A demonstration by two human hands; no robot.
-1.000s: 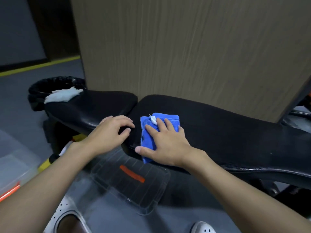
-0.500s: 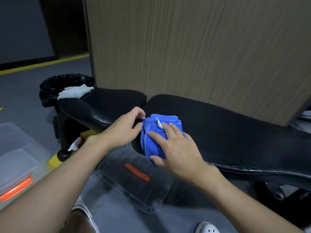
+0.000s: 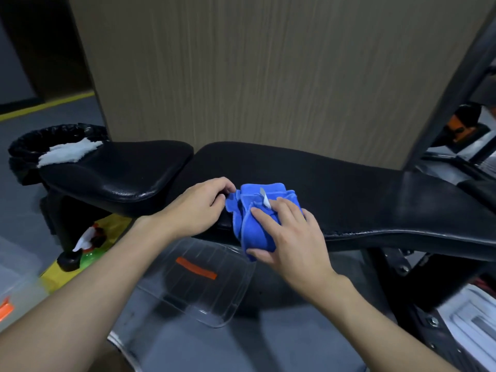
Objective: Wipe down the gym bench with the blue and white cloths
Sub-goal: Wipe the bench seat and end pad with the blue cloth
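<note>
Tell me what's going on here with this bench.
A person is wiping a black gym bench. Their right hand grips the bunched blue cloth against the near edge of the long pad, while the left hand pinches the cloth's left corner. The white cloth lies untouched on the far end of the seat pad.

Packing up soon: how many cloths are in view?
2: blue cloth on the long pad's near edge, in the right hand; white cloth on the seat pad's far left end. More may be hidden.
</note>
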